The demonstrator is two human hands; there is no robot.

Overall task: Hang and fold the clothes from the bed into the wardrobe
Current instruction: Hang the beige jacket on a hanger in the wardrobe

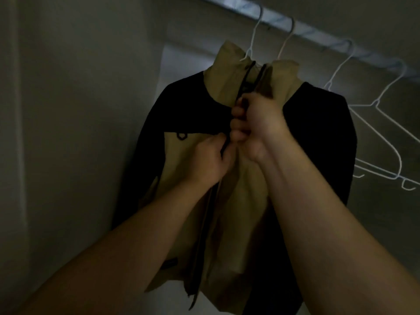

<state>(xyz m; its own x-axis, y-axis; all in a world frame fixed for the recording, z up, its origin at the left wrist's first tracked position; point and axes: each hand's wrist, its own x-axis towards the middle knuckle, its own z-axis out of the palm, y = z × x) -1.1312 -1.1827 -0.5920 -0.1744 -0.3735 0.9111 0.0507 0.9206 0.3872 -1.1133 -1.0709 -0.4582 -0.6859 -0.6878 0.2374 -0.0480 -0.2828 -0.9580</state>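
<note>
The tan-and-black cloth jacket (238, 196) hung on a white wire hanger (252, 42) at the left of the metal rail (318, 32). It looked soft and floppy. The left hand (209, 155) had a tight grip on its zip edge, and the right hand (256, 123) clutched the front.

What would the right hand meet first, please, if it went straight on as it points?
Right hand grips the tan-and-black fabric jacket; straight on, probably its tan collar, depth unclear.

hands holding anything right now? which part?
Both hold the hanging jacket at its front zipper: left hand pinches the zipper line mid-chest, right hand grips the front edges just above it.
</note>
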